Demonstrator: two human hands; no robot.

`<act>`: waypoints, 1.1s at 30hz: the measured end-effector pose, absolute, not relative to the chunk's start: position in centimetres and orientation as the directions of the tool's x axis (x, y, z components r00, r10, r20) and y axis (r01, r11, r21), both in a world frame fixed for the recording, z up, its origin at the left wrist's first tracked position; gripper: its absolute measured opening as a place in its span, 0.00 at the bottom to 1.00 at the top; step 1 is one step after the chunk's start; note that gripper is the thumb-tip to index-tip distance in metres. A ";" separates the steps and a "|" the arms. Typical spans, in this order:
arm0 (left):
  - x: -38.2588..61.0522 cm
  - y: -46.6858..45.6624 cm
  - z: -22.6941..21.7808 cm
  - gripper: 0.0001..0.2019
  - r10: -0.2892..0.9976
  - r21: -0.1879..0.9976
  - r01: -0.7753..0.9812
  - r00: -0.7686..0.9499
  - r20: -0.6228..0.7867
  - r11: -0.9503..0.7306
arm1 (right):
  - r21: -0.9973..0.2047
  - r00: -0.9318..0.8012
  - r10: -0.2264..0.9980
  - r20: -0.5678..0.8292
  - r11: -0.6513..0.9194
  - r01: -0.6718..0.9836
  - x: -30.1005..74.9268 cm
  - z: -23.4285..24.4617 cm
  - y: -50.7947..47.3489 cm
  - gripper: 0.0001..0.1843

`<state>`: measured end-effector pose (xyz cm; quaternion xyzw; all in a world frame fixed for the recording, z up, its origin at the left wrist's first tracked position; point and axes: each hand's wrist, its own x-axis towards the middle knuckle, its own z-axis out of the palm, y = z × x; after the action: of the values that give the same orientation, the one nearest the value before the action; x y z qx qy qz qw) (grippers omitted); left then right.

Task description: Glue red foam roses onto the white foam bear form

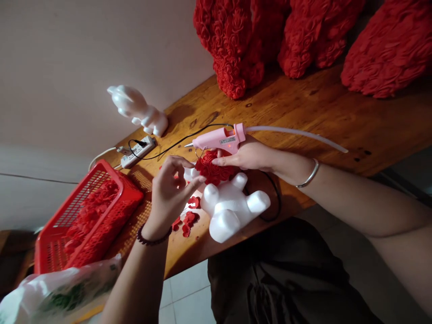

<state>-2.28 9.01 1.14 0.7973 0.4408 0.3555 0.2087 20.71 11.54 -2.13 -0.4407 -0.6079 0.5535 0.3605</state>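
A white foam bear [226,204] lies on its back near the table's front edge, its head end largely covered with red foam roses [214,167]. In my right hand [251,153] is a pink glue gun [218,139], its metal nozzle pointing left above the roses; my right thumb rests against the flowers. My left hand [170,191] is at the left of the bear's head, thumb and index finger apart on either side of a bare white part. Whether they touch it I cannot tell. Loose red petals [189,219] are scattered below that hand.
A red basket [131,200] of red petals stands left, near a power strip [138,152] with the black cord. Another white foam bear [135,105] is by the wall. Large rose-covered figures [229,54] line the back. A plastic bag [67,292] lies front left.
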 end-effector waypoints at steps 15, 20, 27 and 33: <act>-1.3 8.7 4.1 0.17 0.872 0.557 0.671 0.389 0.297 -0.489 | -0.992 -0.291 0.953 -0.083 -0.050 0.117 20.6 -1.8 11.3 0.09; -0.6 6.0 7.1 0.06 0.667 0.135 0.660 0.689 0.282 -0.739 | -0.996 -0.357 0.933 -0.047 -0.017 0.088 20.6 -2.0 11.5 0.09; -0.5 4.5 7.4 0.14 0.567 -0.256 0.610 0.792 0.227 -0.750 | -0.996 -0.310 0.951 0.001 0.030 0.087 20.4 -2.7 11.7 0.12; 0.2 4.6 6.5 0.18 0.572 -0.353 0.615 0.787 0.229 -0.705 | -0.994 -0.306 0.952 -0.021 0.012 0.108 20.3 -2.6 11.6 0.13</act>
<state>0.24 4.57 6.50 0.9219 0.3220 0.0513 -0.2091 20.30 11.63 -2.59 -0.4438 -0.5967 0.5449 0.3873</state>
